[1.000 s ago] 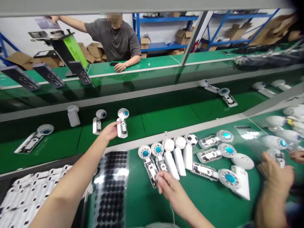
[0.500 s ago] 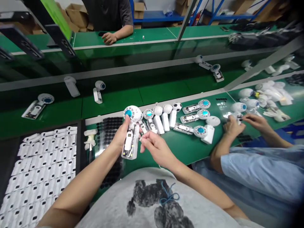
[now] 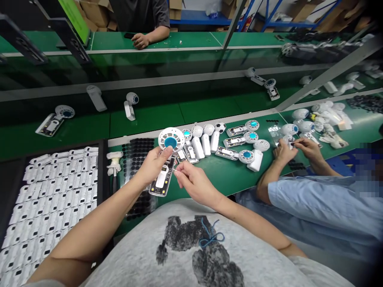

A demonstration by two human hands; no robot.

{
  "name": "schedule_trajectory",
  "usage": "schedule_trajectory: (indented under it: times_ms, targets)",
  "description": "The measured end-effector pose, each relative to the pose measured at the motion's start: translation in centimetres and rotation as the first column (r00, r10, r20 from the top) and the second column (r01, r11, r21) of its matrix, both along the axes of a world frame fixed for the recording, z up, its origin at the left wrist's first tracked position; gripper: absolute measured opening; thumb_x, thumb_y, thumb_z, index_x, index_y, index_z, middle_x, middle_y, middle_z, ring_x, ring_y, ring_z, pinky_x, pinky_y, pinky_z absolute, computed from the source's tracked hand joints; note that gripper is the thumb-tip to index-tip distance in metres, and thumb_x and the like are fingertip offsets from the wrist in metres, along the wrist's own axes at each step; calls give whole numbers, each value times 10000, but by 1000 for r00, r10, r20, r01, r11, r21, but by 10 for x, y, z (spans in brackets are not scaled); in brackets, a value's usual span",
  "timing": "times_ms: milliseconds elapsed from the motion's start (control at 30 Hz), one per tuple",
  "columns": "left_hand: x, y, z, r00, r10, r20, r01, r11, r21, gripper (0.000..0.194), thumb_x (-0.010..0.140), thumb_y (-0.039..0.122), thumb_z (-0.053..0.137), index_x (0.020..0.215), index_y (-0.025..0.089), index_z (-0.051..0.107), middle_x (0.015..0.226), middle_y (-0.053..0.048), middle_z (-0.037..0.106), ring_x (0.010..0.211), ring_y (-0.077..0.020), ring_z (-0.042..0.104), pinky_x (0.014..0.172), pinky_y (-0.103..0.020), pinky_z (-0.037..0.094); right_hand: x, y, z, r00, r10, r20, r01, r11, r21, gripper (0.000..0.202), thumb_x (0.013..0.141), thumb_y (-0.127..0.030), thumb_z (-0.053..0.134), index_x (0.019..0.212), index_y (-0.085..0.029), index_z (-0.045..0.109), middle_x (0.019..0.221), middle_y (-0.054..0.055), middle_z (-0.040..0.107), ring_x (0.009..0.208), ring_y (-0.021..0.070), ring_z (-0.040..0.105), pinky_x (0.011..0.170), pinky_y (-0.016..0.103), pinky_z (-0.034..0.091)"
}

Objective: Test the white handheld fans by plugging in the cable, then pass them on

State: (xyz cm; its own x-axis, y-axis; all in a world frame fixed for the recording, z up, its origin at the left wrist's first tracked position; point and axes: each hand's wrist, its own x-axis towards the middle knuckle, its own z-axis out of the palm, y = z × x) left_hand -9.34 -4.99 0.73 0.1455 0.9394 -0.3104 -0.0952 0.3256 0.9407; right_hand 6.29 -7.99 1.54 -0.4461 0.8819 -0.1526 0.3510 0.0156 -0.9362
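left hand (image 3: 154, 164) grips a fan (image 3: 161, 180), circuitry (image 3: 163, 192) not yet covered; right hand (image 3: 194, 181) pinches something thin (image 3: 174, 170); several fans (image 3: 235, 141) on the counter (image 3: 215, 171) also lie uncovered

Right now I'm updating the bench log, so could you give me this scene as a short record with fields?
left hand: holds a gadget with a blue-centred round head
right hand: pinches something thin at the gadget's side
table: more gadgets, one with a football-patterned head
left side: black tray of white parts, tool with a wrapped head beside it
right side: another person's blue sleeve, hands at another gadget
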Motion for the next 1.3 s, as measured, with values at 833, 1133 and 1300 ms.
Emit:
schedule_trajectory:
  times_ms: [833, 1133, 1300]
  targets:
    - [-72, -2, -37, 875, 459, -156, -484, 848, -219, 330, 585, 419, 721, 716, 156, 570, 539, 15, 584, 455, -128, 533, 446, -234, 406, 58, 13, -23, 992, -119, 32, 123, 933, -339, 222, 819, -378, 489, 695, -195, 463, 502, -86, 333, 443, 75, 265, 448, 224, 204]
    - [6, 51, -117, 949, 223, -224, -257, 957, -138, 376, 651, 446, 672, 889, 158, 632, 964, -111, 686, 933, -234, 617, 803, -321, 459, 16, 42, -57, 999, -40, -22, 34, 970, -243, 230, 870, -345, 425, 697, -194, 441, 528, -59, 433, 517, 108, 392, 548, 247, 318]
    - [-45, 81, -91, 909, -136, -393, 45, 972, -231, 306, 355, 308, 842, 553, 173, 652, 496, -44, 619, 560, -249, 610, 547, -313, 444, -20, 47, -88, 995, 73, -65, -91, 935, -342, 222, 884, -330, 404, 725, -192, 477, 627, -2, 647, 563, 132, 489, 596, 253, 351]
